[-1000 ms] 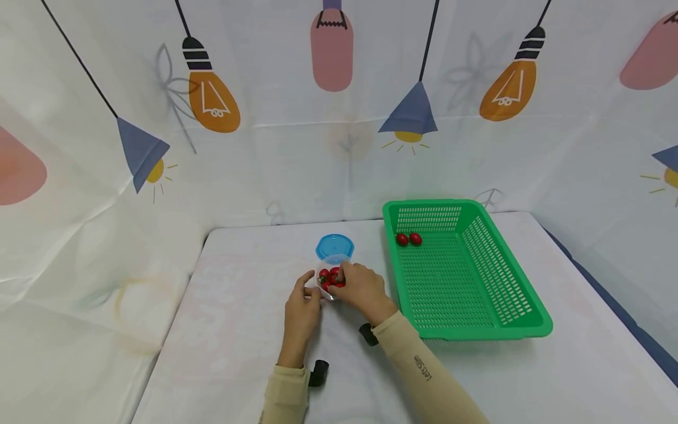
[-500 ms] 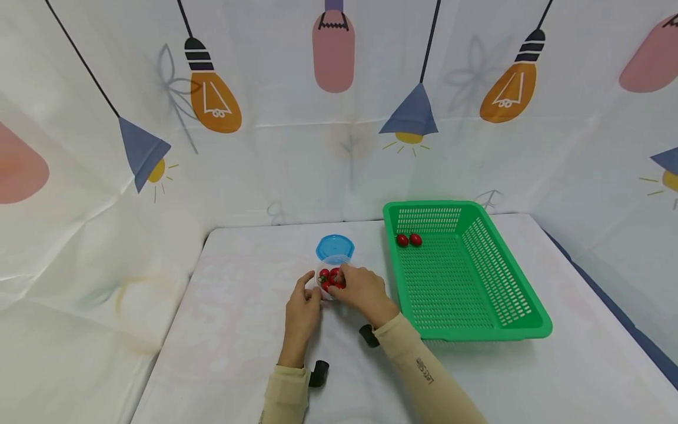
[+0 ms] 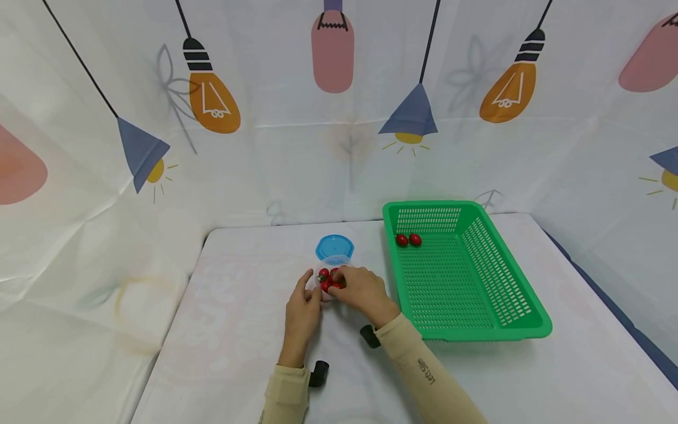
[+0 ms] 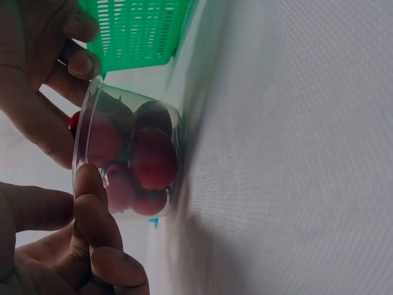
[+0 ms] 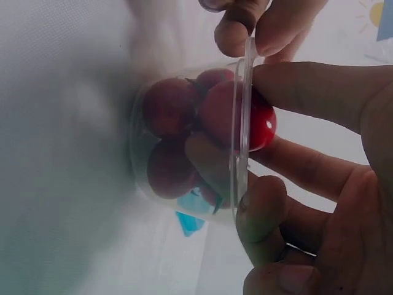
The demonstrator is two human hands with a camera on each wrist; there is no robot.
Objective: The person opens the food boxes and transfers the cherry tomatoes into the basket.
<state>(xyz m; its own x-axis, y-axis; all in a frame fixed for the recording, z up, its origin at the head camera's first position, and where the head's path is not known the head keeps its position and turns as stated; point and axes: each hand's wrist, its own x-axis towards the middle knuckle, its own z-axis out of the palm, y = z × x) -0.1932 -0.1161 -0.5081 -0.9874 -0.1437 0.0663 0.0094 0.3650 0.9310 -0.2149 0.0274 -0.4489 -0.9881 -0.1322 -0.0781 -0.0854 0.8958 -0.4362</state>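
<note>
A small clear plastic tub (image 5: 241,163) of red cherry tomatoes (image 3: 323,274) stands on the white-covered table. On its near left side, my left hand (image 3: 303,309) pinches the rim between thumb and finger. My right hand (image 3: 365,290) reaches over the tub from the right, some fingertips inside it. In the right wrist view its thumb and fingers hold a cherry tomato (image 5: 263,128) at the top, partly above the rim. Several other tomatoes show through the tub's wall; from the head view, my right hand hides some of them.
Right behind the tub lies a blue lid (image 3: 335,246). A large green plastic basket (image 3: 450,288) stands to the right, with two red cherry tomatoes (image 3: 415,239) in its far left corner. A printed white cloth (image 3: 296,171) hangs behind the table.
Both hands stay almost in place at the tub. Inside it, the tomatoes have shifted slightly. The basket and lid have not moved.
</note>
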